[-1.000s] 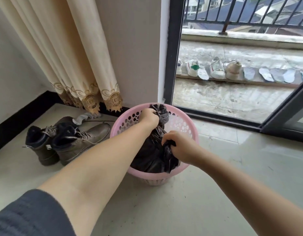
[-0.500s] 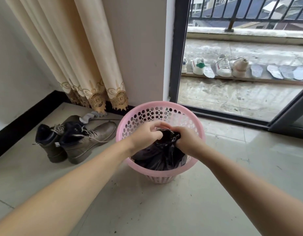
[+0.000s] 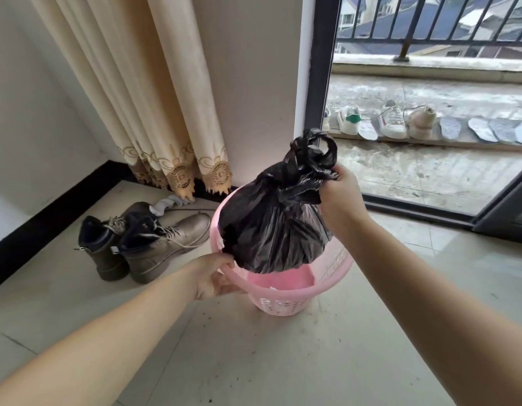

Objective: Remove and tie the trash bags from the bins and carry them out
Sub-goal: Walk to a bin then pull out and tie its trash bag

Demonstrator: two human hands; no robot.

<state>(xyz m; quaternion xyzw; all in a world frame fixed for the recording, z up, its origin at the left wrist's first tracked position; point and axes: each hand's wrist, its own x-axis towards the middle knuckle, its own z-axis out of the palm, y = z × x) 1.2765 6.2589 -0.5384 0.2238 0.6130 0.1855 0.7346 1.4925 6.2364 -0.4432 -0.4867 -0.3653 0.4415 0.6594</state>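
A black trash bag (image 3: 276, 227), knotted at its top, hangs above the pink perforated bin (image 3: 333, 266), its bottom just over the bin's mouth. My right hand (image 3: 339, 197) grips the bag by the gathered neck below the knot. My left hand (image 3: 214, 276) holds the bin's near-left rim, thumb on top of the rim. The bin's pink floor shows under the bag.
A pair of brown lace-up boots (image 3: 148, 241) stands on the tiled floor left of the bin. A cream curtain (image 3: 154, 92) hangs behind. The dark sliding-door frame (image 3: 320, 68) opens onto a balcony with white sneakers (image 3: 391, 121) and insoles in a row.
Both hands were working the bag's neck inside the bin. Now my right hand has lifted the tied bag out, and my left hand has dropped to the bin's rim.
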